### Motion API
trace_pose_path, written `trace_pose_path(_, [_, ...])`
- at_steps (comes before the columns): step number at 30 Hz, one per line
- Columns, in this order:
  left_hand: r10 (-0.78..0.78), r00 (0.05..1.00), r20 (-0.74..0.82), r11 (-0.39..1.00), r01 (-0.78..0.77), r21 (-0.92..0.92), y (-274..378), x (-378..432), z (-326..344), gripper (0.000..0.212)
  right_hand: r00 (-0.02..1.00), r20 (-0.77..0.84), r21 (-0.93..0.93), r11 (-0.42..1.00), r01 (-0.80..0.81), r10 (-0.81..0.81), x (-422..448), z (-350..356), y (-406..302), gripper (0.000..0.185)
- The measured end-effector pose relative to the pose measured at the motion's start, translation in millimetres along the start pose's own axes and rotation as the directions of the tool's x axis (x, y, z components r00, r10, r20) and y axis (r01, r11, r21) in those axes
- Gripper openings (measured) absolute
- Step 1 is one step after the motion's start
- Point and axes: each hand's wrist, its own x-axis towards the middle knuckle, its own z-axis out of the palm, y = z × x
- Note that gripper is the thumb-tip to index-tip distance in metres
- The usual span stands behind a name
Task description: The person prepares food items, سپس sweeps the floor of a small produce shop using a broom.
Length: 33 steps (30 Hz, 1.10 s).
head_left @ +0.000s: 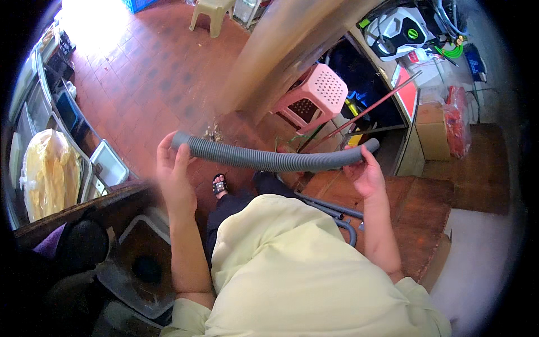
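Note:
A grey corrugated plastic hose (273, 161) is stretched crosswise before me, sagging slightly in the middle. My left hand (174, 162) grips its left end, thumb in front and fingers behind. At the smooth right end, my right hand (365, 175) holds the hose between thumb and fingers. Below the right hand, several grey pipes (332, 207) lie on a brown wooden surface (412, 202). One grey piece among them is a curved tube (348, 231). My torso hides part of that surface.
A pink plastic stool (328, 90) stands ahead beside a blurred wooden post (286, 46). A thin reddish rod (366, 111) leans near it. Cardboard boxes (433, 130) stand at right. At left are a bag of yellowish contents (52, 172) and a white tray (110, 162).

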Motion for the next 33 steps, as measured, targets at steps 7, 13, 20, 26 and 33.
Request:
trace_pose_path(7, [-0.029,0.998,0.053,0.999,0.031,-0.031,3,-1,3,0.034,0.998,-0.031,-0.002,0.998,0.055,-0.055,-3,3,2,0.03])
trace_pose_path(13, [-0.134,0.99,-0.037,0.983,0.128,-0.134,19,6,35,0.028,0.977,0.006,0.14,0.967,0.211,-0.214,-11,-26,5,0.028])
trace_pose_path(20, [-0.097,0.991,0.093,0.985,0.083,0.149,12,30,-4,0.039,0.931,-0.061,0.335,0.871,0.358,-0.359,-20,-46,-6,0.033])
trace_pose_path(26, [-0.061,0.904,0.423,0.919,-0.114,0.376,36,12,50,0.069,0.849,0.054,0.228,0.835,0.501,-0.525,-31,-38,-31,0.035])
trace_pose_path(33, [-0.243,0.802,0.545,0.9,-0.024,0.436,67,11,69,0.049,0.704,0.247,0.215,0.746,0.63,-0.666,-49,-22,-65,0.041])
